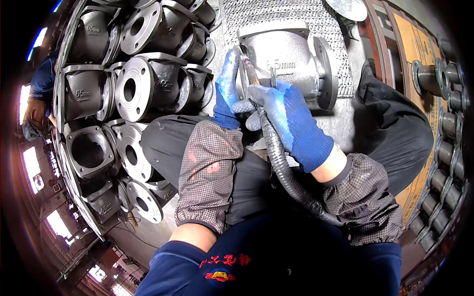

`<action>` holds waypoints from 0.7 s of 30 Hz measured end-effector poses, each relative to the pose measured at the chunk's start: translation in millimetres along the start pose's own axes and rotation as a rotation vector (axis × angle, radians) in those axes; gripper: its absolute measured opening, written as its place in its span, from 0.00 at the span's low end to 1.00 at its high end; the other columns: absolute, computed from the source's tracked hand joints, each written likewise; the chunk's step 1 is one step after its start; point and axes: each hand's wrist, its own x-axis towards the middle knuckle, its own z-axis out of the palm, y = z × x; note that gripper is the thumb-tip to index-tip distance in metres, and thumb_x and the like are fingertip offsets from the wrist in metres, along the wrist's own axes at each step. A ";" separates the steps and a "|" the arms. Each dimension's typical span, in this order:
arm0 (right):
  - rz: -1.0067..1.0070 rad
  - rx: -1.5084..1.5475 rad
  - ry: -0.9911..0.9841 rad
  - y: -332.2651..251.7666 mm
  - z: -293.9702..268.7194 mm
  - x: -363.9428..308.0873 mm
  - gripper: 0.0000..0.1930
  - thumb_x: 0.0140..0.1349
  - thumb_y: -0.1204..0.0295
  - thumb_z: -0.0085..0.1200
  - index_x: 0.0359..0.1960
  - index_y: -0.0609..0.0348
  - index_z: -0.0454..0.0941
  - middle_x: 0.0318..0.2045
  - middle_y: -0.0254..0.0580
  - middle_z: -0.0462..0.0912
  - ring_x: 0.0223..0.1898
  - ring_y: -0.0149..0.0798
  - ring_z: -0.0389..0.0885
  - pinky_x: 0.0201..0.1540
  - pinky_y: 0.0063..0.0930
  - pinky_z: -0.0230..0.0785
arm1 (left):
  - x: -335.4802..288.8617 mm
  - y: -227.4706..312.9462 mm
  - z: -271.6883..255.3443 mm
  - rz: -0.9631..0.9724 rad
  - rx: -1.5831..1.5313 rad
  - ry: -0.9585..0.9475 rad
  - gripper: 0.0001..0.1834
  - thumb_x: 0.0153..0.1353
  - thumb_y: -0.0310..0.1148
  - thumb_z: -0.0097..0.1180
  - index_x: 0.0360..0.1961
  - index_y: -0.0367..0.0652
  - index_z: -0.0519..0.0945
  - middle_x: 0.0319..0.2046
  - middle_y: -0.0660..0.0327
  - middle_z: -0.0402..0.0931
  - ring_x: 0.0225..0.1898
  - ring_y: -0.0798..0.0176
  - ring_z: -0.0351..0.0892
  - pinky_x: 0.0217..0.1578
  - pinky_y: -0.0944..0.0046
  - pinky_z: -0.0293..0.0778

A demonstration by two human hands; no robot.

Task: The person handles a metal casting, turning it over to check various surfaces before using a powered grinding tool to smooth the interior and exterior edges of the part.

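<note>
A grey cast-metal valve body (289, 61) with flanges lies between my knees on a metal mesh surface. My left hand (227, 91), in a blue coated glove, grips the valve body's left flange, its fingers along the outer face. In my gloved right hand (291, 116) is a slim hand-held power tool (250, 71), its brownish front part pointing up at that same flange. From its rear, a black wrapped hose (279, 165) curves down toward my right forearm. The tool's working tip is hard to make out beside the flange, and my right palm hides its body.
Several similar flanged castings (133, 89) stand stacked close on my left. To my right stand a brown metal frame, a wooden board (419, 49) and several smaller pipe-like castings (429, 79). A round pale disc (349, 9) sits beyond the mesh (276, 12). Another person (42, 93) is at the far left.
</note>
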 end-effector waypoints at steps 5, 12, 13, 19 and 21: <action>0.370 0.187 0.092 -28.1 6.9 2.4 0.10 0.61 0.70 0.48 0.36 0.66 0.76 0.22 0.45 0.77 0.28 0.37 0.80 0.32 0.30 0.71 | 10.2 -17.5 -21.3 -0.187 -0.424 -0.047 0.21 0.72 0.35 0.34 0.60 0.35 0.65 0.54 0.56 0.69 0.54 0.65 0.70 0.56 0.65 0.68; 0.350 0.323 0.035 -22.6 -4.2 7.0 0.12 0.60 0.67 0.51 0.31 0.68 0.76 0.22 0.38 0.76 0.18 0.30 0.77 0.20 0.20 0.68 | 6.7 -2.4 -4.0 -0.145 -0.264 -0.053 0.20 0.71 0.37 0.37 0.57 0.39 0.68 0.49 0.59 0.72 0.49 0.68 0.73 0.51 0.69 0.71; 0.350 0.324 0.033 -27.0 -5.8 6.2 0.12 0.60 0.67 0.51 0.31 0.68 0.76 0.22 0.38 0.76 0.18 0.30 0.77 0.20 0.20 0.68 | 1.0 -3.6 -1.0 -0.042 -0.204 -0.017 0.20 0.71 0.38 0.37 0.58 0.39 0.68 0.49 0.59 0.73 0.48 0.68 0.73 0.51 0.69 0.71; 0.389 0.326 -0.028 -25.7 -9.5 8.6 0.12 0.61 0.68 0.50 0.31 0.69 0.75 0.19 0.41 0.77 0.18 0.32 0.79 0.20 0.20 0.70 | 2.9 1.5 -4.3 -0.271 -0.265 0.032 0.22 0.71 0.40 0.38 0.59 0.37 0.67 0.50 0.58 0.72 0.50 0.67 0.73 0.51 0.69 0.71; 0.424 0.375 -0.010 -21.7 -7.0 9.8 0.12 0.61 0.69 0.50 0.31 0.69 0.75 0.18 0.41 0.77 0.17 0.32 0.78 0.19 0.21 0.69 | -2.2 -3.9 -1.7 0.005 -0.128 -0.077 0.23 0.71 0.40 0.36 0.60 0.36 0.65 0.52 0.55 0.71 0.51 0.67 0.72 0.53 0.69 0.70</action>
